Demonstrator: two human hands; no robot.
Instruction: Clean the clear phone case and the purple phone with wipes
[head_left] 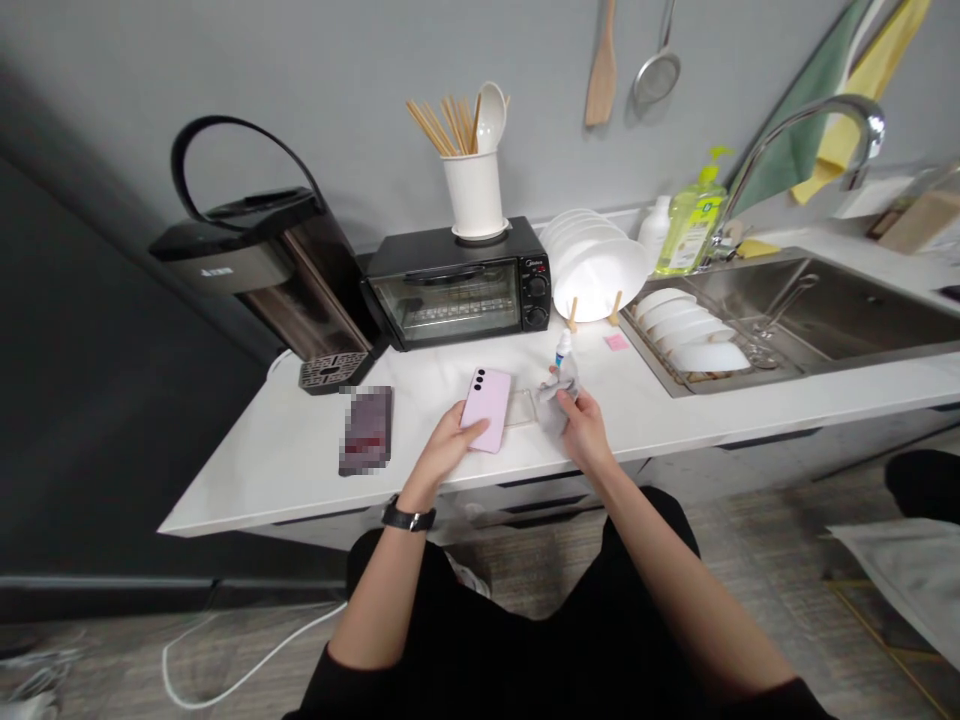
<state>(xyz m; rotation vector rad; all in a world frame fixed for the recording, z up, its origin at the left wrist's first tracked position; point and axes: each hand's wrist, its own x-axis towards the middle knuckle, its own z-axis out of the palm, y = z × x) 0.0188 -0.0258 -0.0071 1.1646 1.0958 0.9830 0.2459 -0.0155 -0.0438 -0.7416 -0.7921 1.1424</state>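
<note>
My left hand (448, 440) is closed around a lilac phone (489, 405), its thumb across the back and the camera lenses facing up. In my right hand (585, 428) is a bunched grey cloth (553, 405), pinched between thumb and fingers. A small white bottle with a blue label (563, 347) stands just behind the cloth; its lower part is hidden. Between the two hands a clear phone case (520, 408) lies flat on the white counter (442, 490). Left of the phone is a dark, pixelated flat item (367, 430) whose kind I cannot make out.
A black toaster oven (457, 297) bears a white utensil holder (475, 193). To its left stands a water dispenser (289, 270). White plates (596, 275) in a rack, a pink note (616, 342) and a sink (862, 310) with bowls (709, 355) are on the right.
</note>
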